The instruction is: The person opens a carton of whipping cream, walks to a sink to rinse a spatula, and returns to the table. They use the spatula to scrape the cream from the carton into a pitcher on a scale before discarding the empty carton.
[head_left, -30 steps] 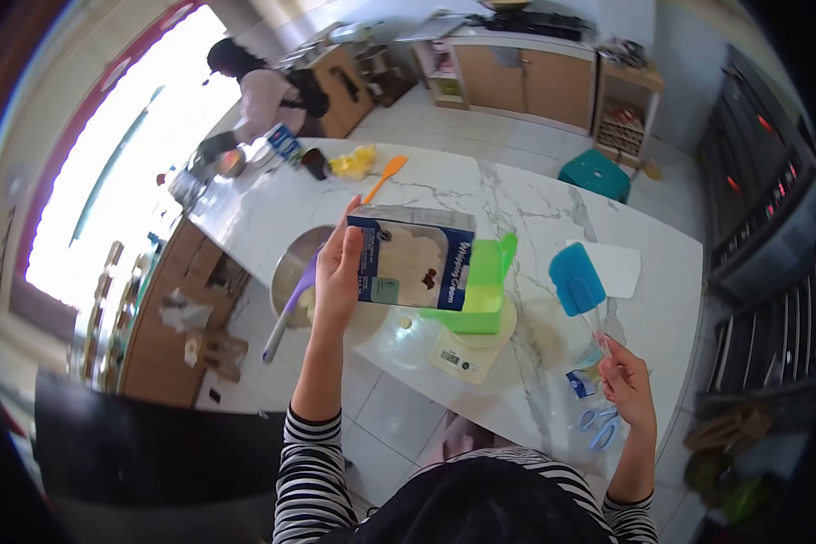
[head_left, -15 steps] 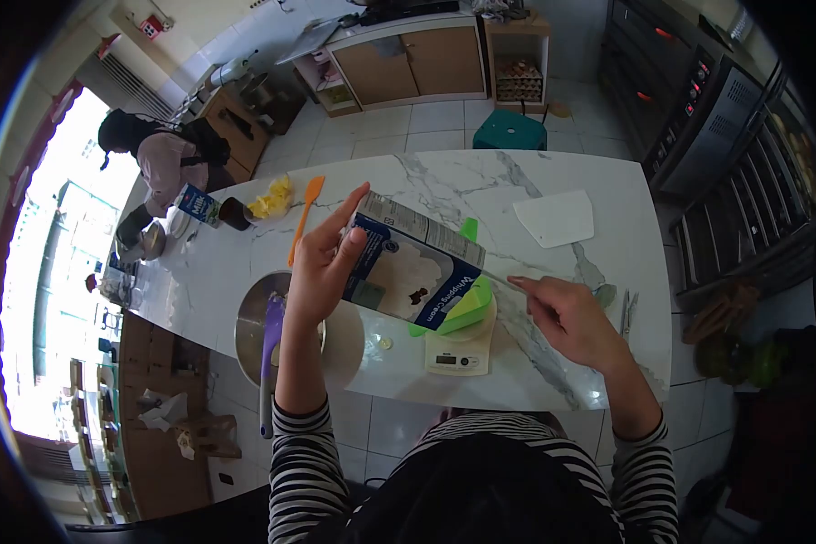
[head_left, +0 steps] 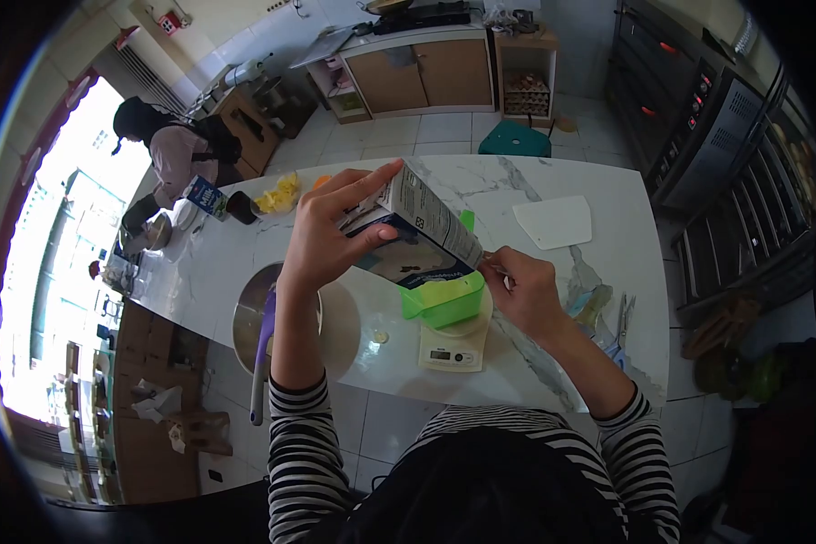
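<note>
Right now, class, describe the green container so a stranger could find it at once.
On the white marble island, find the small white digital scale near the front edge. The green plastic container sits on it, under the tilted blue-and-white carton: the only bright green square tub there.

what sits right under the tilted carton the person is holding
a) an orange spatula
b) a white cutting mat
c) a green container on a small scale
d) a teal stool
c: the carton, held tilted in the left hand, hangs above the green container that sits on the scale, with the right hand at the carton's lower end.
</note>
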A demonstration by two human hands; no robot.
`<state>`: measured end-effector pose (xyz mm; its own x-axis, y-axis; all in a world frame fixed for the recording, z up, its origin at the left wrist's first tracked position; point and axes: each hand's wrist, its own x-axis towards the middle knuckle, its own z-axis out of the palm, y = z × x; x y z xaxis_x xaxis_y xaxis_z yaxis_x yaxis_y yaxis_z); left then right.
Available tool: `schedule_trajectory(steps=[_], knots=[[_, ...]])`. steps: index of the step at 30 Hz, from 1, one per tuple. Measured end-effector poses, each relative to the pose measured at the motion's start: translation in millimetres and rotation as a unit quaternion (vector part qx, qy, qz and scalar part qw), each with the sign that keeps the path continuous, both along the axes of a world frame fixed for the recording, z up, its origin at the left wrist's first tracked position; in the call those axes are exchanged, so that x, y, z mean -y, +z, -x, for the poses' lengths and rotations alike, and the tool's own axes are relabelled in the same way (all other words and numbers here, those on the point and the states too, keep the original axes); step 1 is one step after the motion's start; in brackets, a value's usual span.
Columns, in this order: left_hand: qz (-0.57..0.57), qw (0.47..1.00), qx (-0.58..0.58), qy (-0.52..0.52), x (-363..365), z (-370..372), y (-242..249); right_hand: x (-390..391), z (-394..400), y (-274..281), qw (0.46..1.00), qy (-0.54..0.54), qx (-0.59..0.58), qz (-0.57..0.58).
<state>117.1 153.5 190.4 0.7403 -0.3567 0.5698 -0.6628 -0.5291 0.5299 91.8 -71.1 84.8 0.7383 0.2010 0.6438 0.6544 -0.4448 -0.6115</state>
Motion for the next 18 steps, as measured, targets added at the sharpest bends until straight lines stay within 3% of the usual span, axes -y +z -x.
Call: schedule_trajectory(steps=[7, 18], knots=[[-0.036, 0.999, 0.023, 0.002, 1.1, 1.1, 6.2, 12.7, 10.7, 8.0, 0.996, 0.03, -0.078, -0.016], [-0.006, 1.0, 0.022, -0.002, 5.7, 6.9, 10.8, 53.6, 37.0, 19.6, 0.99, -0.018, -0.122, 0.064]])
